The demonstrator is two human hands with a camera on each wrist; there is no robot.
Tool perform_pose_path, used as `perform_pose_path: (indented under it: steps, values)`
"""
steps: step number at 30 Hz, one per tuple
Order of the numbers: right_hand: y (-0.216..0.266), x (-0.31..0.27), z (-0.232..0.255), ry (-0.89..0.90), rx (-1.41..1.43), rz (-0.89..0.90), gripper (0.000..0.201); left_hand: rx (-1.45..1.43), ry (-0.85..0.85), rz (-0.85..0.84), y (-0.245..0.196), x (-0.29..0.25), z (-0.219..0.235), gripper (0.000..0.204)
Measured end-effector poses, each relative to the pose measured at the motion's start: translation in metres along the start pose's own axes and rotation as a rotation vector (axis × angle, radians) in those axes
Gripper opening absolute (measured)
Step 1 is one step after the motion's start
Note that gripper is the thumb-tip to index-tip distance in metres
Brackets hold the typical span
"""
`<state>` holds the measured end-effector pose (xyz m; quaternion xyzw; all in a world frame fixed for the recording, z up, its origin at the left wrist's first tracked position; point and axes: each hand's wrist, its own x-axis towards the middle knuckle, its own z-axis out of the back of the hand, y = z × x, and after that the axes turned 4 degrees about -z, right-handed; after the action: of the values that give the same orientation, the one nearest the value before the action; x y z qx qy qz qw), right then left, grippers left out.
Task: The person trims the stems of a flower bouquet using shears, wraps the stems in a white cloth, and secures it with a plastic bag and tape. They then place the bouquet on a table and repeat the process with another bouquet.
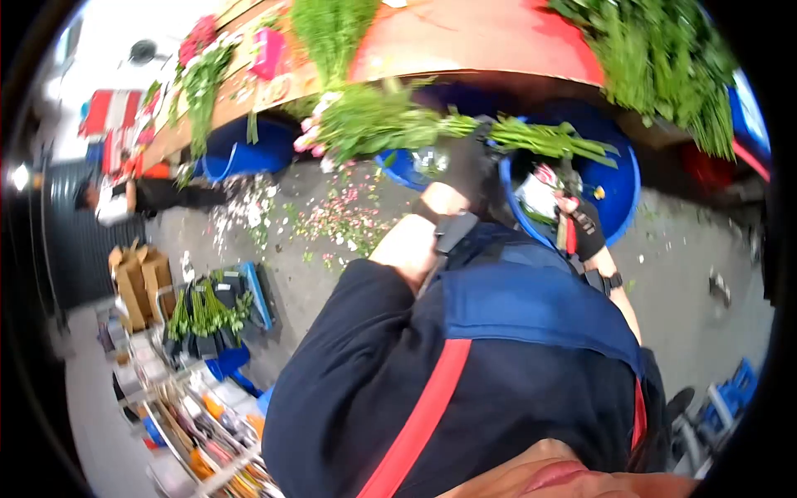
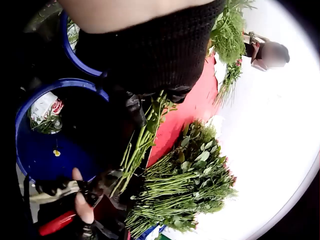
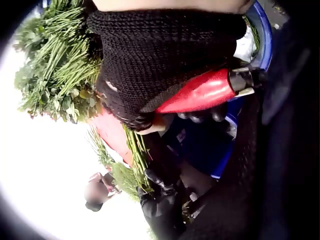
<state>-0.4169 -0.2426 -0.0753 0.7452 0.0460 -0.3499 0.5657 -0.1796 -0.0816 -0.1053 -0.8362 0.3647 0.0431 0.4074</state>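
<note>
Fingers of our left hand (image 1: 465, 170) curled round the flower bunch (image 1: 390, 124); our right hand (image 1: 581, 228) gripped red-handled shears (image 3: 200, 92). Stems seemed light, crushable, best held mid-stalk.

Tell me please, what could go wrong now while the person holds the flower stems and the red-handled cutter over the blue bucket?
1. The right hand grips the red-handled cutter close to the left hand, so a cut might nick its glove.
2. The left hand holds the flower bunch sideways near mid-stem; stems could slip out and fall.
3. Trimmings may miss the blue bucket and join the petals on the ground, perhaps slippery.
</note>
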Motion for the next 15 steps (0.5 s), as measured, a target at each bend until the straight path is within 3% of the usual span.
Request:
perform_pose_path:
  steps: [4,5,6,8,10,11,12,14,15]
  values:
    - [-0.007,0.002,0.009,0.061,-0.013,0.058,0.051,-0.324,-0.035,0.180,-0.039,-0.004,-0.020,0.013]
    - [0.009,-0.005,0.007,0.105,0.019,-0.017,0.051,-0.404,-0.068,0.234,-0.045,-0.002,-0.021,0.013]
    - [0.012,-0.002,0.004,0.125,0.026,0.071,0.046,-0.455,-0.111,0.286,-0.045,0.001,-0.019,0.013]
    - [0.044,-0.014,-0.002,0.173,0.126,-0.045,0.033,-0.282,-0.191,0.210,-0.037,-0.005,-0.022,0.020]
    - [0.053,-0.008,-0.005,0.147,0.046,0.084,0.035,-0.357,-0.071,0.304,-0.034,-0.015,-0.025,0.017]
    - [0.050,-0.003,-0.002,0.150,0.060,0.063,0.035,-0.312,-0.111,0.207,-0.025,-0.024,-0.027,0.016]
    - [0.050,0.000,0.000,0.155,0.074,0.042,0.035,-0.373,-0.184,0.235,-0.021,-0.026,-0.032,0.014]
    - [0.049,-0.003,0.002,0.168,0.134,0.115,0.035,-0.226,-0.050,0.203,-0.018,-0.034,-0.034,0.021]
    - [0.051,-0.006,0.001,0.181,0.160,0.152,0.034,0.047,0.101,0.087,-0.014,-0.045,-0.042,0.022]
